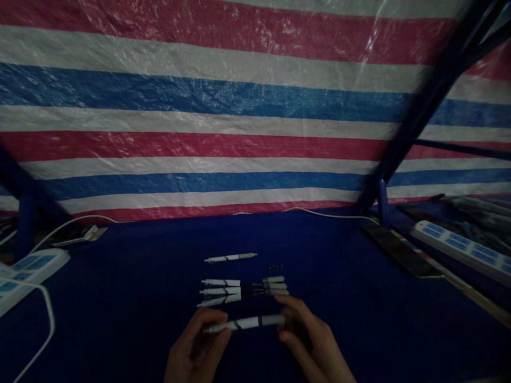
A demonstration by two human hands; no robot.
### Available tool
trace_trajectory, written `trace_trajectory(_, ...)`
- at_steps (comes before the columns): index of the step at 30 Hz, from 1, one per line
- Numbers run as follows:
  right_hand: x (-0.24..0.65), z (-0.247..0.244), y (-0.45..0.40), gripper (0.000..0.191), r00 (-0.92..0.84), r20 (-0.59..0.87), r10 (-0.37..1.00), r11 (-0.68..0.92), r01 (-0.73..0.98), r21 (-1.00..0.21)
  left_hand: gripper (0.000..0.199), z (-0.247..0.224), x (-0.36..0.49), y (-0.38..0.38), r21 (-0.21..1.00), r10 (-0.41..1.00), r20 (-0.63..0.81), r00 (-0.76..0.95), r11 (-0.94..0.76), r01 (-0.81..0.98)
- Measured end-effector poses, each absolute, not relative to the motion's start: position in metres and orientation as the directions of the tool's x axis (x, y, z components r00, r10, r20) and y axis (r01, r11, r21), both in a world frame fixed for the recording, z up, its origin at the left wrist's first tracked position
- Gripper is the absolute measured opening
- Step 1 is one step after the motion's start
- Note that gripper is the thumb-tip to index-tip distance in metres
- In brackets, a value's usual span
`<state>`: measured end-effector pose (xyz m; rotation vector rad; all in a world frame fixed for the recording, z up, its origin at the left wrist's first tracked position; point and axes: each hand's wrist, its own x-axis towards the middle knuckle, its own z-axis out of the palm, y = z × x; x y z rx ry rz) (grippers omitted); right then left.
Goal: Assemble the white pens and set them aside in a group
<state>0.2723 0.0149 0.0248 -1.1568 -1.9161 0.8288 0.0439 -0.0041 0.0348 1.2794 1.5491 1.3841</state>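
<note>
The pen (pixel 245 323) lies level between both hands, just above the dark blue tabletop (pixel 131 298) and near its front edge. The left hand (pixel 195 348) pinches the tip end; its fingers (pixel 217 335) are closed narrow on the barrel. The right hand (pixel 309 340) holds the opposite end, fingers (pixel 293 308) wrapped narrow around it.

Handling judgement: the pen appears light, stiff and slender, with a smooth plastic barrel that may slip under a loose pinch. Its dark bands suggest joints between sections; these are the likely weak points under bending. Grip each end close to a joint, not at mid-span.

Just beyond the hands, three pens in a row (pixel 241 291) lie parallel and close together, some with ends touching. A single pen (pixel 230 258) lies farther back, apart from the row. A few small dark parts (pixel 276 267) sit near it to the right; what they are cannot be told.

Open tabletop extends to both sides of the hands. At the left edge sit a power strip (pixel 27 268) and a white cable (pixel 43 324); at the right, another power strip (pixel 459 247) and a flat dark slab (pixel 401 250). A striped tarp (pixel 223 106) closes the rear.
</note>
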Motion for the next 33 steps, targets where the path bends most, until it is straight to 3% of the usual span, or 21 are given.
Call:
trace_trajectory(4, 0.271, 0.025, 0.015, 0.012, -0.294, 0.274, 0.916, 0.388, 0.473, -0.791, 0.034, 0.037, 0.042, -0.003, 0.975, 0.963, 0.075, -0.259, -0.016, 0.223)
trace_trajectory(8, 0.271, 0.03, 0.015, 0.023, -0.352, 0.246, 0.903, 0.405, 0.506, -0.762, 0.035, 0.038, 0.042, -0.002, 0.978, 0.961, 0.092, -0.26, -0.039, 0.205)
trace_trajectory(11, 0.271, 0.03, 0.015, 0.014, -0.342, 0.24, 0.909, 0.388, 0.479, -0.788, 0.036, 0.039, 0.042, -0.001, 0.979, 0.957, 0.099, -0.272, -0.045, 0.199)
trace_trajectory(13, 0.27, 0.028, 0.015, 0.027, -0.301, 0.228, 0.926, 0.349, 0.451, -0.821, 0.037, 0.04, 0.042, -0.001, 0.98, 0.957, 0.097, -0.272, -0.044, 0.195)
trace_trajectory(17, 0.269, 0.027, 0.015, 0.011, -0.275, 0.238, 0.931, 0.342, 0.435, -0.833, 0.037, 0.037, 0.042, -0.001, 0.98, 0.958, 0.086, -0.274, -0.032, 0.197)
trace_trajectory(22, 0.272, 0.031, 0.014, 0.023, -0.325, 0.233, 0.917, 0.37, 0.47, -0.801, 0.033, 0.033, 0.038, -0.001, 0.979, 0.964, 0.086, -0.251, -0.035, 0.201)
trace_trajectory(25, 0.271, 0.028, 0.014, 0.009, -0.318, 0.221, 0.922, 0.353, 0.458, -0.816, 0.035, 0.033, 0.037, 0.0, 0.982, 0.967, 0.07, -0.244, -0.024, 0.185)
trace_trajectory(28, 0.27, 0.024, 0.016, 0.028, -0.283, 0.223, 0.933, 0.332, 0.432, -0.839, 0.036, 0.032, 0.038, 0.0, 0.983, 0.968, 0.069, -0.243, -0.023, 0.185)
trace_trajectory(31, 0.269, 0.027, 0.016, 0.012, -0.309, 0.218, 0.926, 0.341, 0.432, -0.835, 0.034, 0.03, 0.04, 0.0, 0.983, 0.958, 0.102, -0.266, -0.056, 0.175)
trace_trajectory(33, 0.27, 0.031, 0.016, 0.015, -0.335, 0.203, 0.92, 0.351, 0.475, -0.807, 0.032, 0.029, 0.04, -0.001, 0.982, 0.959, 0.105, -0.262, -0.059, 0.18)
